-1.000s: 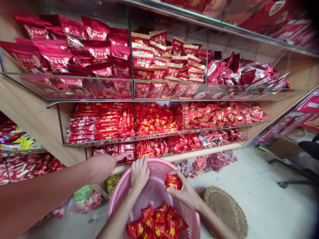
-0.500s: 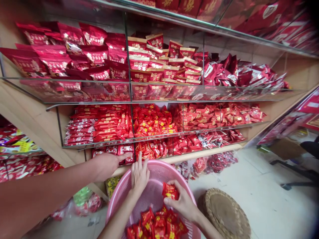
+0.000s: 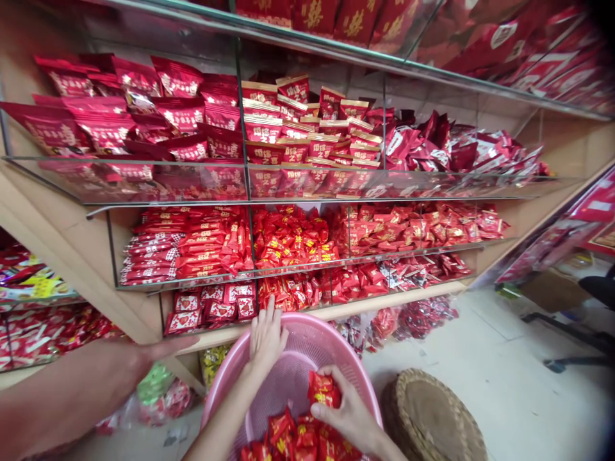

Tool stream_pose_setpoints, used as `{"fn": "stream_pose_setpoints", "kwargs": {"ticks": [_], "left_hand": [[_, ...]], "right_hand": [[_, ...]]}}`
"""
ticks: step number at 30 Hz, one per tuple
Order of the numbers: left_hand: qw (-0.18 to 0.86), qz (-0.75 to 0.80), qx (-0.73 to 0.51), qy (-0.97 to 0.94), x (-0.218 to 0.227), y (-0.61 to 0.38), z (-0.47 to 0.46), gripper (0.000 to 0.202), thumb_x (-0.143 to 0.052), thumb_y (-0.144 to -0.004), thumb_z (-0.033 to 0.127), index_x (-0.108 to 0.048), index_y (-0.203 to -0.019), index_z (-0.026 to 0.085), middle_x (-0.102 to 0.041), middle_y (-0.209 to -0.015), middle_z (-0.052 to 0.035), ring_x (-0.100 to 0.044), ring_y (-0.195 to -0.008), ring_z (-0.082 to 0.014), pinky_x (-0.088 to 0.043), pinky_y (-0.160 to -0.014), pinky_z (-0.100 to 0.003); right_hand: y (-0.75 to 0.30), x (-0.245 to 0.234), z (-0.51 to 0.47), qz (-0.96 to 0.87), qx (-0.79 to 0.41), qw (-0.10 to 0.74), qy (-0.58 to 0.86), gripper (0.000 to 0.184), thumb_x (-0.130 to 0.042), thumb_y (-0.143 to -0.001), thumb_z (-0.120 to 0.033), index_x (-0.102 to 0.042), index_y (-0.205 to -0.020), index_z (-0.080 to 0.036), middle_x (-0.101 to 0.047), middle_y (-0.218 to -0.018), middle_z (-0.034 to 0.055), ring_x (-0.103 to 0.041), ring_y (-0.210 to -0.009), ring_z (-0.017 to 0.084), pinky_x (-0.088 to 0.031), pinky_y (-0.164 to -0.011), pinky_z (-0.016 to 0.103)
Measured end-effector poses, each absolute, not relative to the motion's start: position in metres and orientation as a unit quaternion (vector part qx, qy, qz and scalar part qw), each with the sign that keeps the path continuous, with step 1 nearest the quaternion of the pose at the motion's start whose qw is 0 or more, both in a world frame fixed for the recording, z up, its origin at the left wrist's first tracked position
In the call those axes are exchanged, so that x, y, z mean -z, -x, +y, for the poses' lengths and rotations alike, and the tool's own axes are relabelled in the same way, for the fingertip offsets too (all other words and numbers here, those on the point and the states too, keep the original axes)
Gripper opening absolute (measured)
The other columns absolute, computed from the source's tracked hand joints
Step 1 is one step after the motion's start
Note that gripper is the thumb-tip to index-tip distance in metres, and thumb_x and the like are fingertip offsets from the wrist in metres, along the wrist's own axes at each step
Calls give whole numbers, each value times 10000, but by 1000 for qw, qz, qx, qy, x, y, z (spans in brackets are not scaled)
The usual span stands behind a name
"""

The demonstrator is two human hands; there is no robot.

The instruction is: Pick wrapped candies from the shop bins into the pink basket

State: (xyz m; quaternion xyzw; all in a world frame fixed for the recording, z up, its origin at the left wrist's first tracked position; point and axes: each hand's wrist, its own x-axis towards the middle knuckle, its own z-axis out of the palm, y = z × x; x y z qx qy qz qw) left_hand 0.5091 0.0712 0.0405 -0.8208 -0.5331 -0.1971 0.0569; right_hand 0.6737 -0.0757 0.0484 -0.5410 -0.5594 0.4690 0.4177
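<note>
A pink plastic basket (image 3: 331, 342) sits low in front of me with a heap of red candy packets (image 3: 298, 442) in its bottom. My left hand (image 3: 266, 339) lies flat on the basket's far rim, fingers stretched towards the shelf. My right hand (image 3: 348, 416) is closed on a small red candy packet (image 3: 323, 390), held just above the heap. Another person's bare arm (image 3: 81, 390) reaches in from the left, its hand (image 3: 166, 349) below the lowest shelf edge.
Glass-fronted shelves (image 3: 307, 192) hold several rows of red sweets and bags, the lowest row (image 3: 307, 291) just beyond the basket. A round woven lid (image 3: 437, 416) lies on the floor at right. A chair base (image 3: 571, 333) stands far right. Bagged sweets (image 3: 163, 390) sit under the shelf.
The other person's hand drew back left from the lowest shelf row. My right hand sank with its packet towards the heap. My left hand stayed on the rim.
</note>
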Motion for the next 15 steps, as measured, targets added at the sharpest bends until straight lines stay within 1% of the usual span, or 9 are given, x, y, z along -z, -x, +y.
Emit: {"fn": "stream_pose_setpoints", "kwargs": {"ticks": [3,5,8,10,11,13,15], "left_hand": [[62,-521,214,824,-38,-507,68,328,-446,-805,224,-529,-1117,170,-468,-1308,-115,-470,-960,-233,-375,-795,-369],[61,-513,224,826,-36,-504,66,371,-425,-823,219,-496,-1183,162,-518,-1210,-109,-459,-985,-228,-365,-826,-360],[59,-508,223,830,-35,-501,63,409,-416,-828,203,-466,-1233,169,-551,-1065,-84,-462,-929,-215,-364,-816,-354],[61,-507,225,830,-34,-500,63,420,-422,-822,192,-464,-1240,173,-547,-1035,-79,-459,-909,-213,-364,-806,-356],[62,-506,227,830,-34,-500,63,423,-425,-820,187,-464,-1241,173,-544,-1035,-80,-457,-911,-213,-364,-806,-357],[63,-505,231,829,-34,-499,63,434,-426,-816,180,-460,-1249,174,-540,-1040,-83,-454,-912,-213,-362,-809,-357],[63,-504,229,830,-33,-499,63,445,-424,-814,175,-453,-1259,173,-540,-1042,-85,-453,-908,-212,-360,-815,-360]], "right_hand": [[-671,-52,-80,-568,-468,407,541,400,-663,-701,-419,-449,-982,-231,-625,-849,-5,-578,-777,182,-433,-700,280],[-669,-54,-83,-583,-463,388,543,412,-669,-691,-427,-455,-985,-235,-636,-864,-6,-590,-791,184,-438,-711,272],[-662,-49,-89,-643,-414,323,557,499,-716,-626,-453,-481,-1016,-250,-651,-895,-8,-610,-804,191,-446,-706,253],[-656,-36,-94,-706,-344,263,561,561,-741,-580,-470,-497,-1041,-262,-656,-939,0,-631,-798,201,-457,-682,247],[-652,-27,-97,-741,-297,233,555,550,-737,-585,-466,-505,-1043,-268,-657,-950,3,-642,-768,200,-463,-650,242],[-642,-7,-104,-804,-176,184,538,427,-699,-654,-407,-523,-1019,-271,-661,-937,6,-646,-653,179,-455,-552,230],[-632,11,-113,-833,-43,162,528,272,-646,-727,-292,-544,-977,-262,-662,-853,-2,-624,-565,158,-415,-454,220]]}}
